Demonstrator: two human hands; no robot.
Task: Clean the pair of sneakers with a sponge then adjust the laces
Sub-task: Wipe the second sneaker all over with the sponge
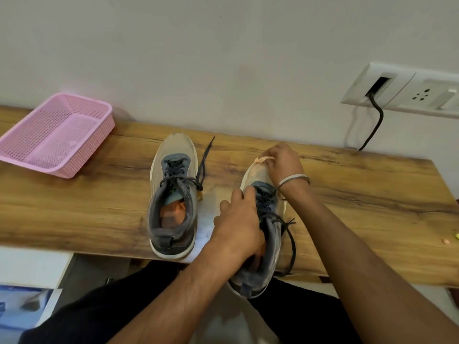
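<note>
Gripping the toe-away sneaker [263, 227], left hand [238, 224] steadies; right hand [282, 163] pinches sponge [264, 159] at toe.

We cannot see most of the sponge [264, 159]: only a pale orange sliver shows under the curled fingers of the right hand [283, 165], at the toe of the right sneaker [260, 219]. The left hand [239, 219] covers that sneaker's near side and part of its opening. Beyond the sneaker, the wall socket plate [407, 91] is cut by the picture's right edge. To the sneaker's right, two small bits [450, 239] on the table [99, 194] are too small to tell, perhaps sponge crumbs.
</note>
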